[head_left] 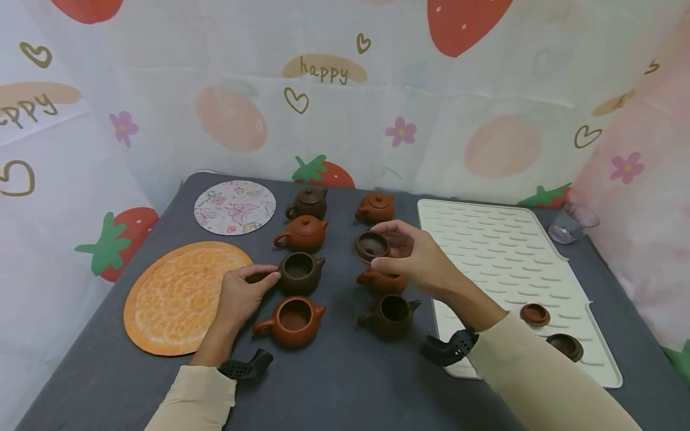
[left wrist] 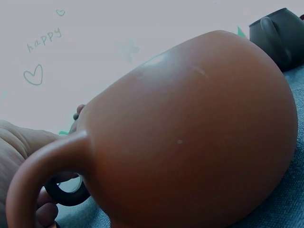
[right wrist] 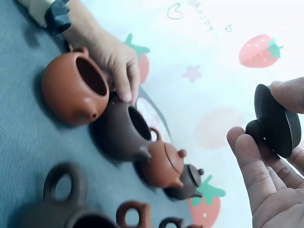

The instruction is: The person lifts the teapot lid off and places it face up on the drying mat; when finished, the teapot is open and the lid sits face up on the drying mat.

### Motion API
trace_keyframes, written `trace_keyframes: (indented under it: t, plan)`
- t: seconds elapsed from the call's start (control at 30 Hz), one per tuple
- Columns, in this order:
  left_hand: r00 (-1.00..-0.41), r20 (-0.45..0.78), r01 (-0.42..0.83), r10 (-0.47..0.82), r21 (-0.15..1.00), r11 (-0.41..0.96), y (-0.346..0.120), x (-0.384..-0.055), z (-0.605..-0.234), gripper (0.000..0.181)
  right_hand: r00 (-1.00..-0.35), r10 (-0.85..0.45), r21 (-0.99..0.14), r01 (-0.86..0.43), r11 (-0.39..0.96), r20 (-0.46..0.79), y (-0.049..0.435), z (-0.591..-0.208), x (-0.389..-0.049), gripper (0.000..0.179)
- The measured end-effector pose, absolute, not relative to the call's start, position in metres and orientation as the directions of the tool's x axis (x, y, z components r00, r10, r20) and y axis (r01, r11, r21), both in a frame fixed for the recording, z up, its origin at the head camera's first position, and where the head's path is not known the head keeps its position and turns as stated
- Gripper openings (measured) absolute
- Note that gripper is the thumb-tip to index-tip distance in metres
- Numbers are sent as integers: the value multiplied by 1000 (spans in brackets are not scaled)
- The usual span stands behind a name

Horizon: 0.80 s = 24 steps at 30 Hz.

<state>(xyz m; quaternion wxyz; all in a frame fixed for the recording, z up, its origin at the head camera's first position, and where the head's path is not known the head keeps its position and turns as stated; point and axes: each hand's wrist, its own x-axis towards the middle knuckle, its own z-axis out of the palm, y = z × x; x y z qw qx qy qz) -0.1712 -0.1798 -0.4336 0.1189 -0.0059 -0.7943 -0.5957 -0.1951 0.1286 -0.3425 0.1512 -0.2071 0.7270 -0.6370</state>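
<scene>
My left hand [head_left: 242, 294] pinches the handle of a dark brown lidless teapot [head_left: 300, 273] standing on the table. Above the right row, my right hand [head_left: 415, 257] holds a dark brown teapot lid [right wrist: 275, 121] by its rim, knob turned downward. Just in front of the dark pot is a lidless red-brown teapot [head_left: 294, 323], which fills most of the left wrist view. Behind it come a lidded red-brown teapot [head_left: 305, 232] and a lidded dark teapot [head_left: 309, 203]. Under my right hand, a red-brown teapot [head_left: 380, 282] is partly hidden.
A lidless dark teapot [head_left: 392, 317] and a lidded red-brown one [head_left: 375, 207] stand in the right row. On the white mat [head_left: 485, 251] lie a red-brown lid [head_left: 535, 314] and a dark lid [head_left: 565, 347]. Left are an orange round mat [head_left: 178, 299] and a floral one [head_left: 235, 207]; a clear cup [head_left: 572, 222] is far right.
</scene>
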Motion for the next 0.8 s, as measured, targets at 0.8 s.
trace_keyframes:
  t: [0.8]
  plan:
    - [-970,191,146,-147,950,275,-189,-187,-467,19,-922,-377,-928,-211,306,85,229,-338,-174,52]
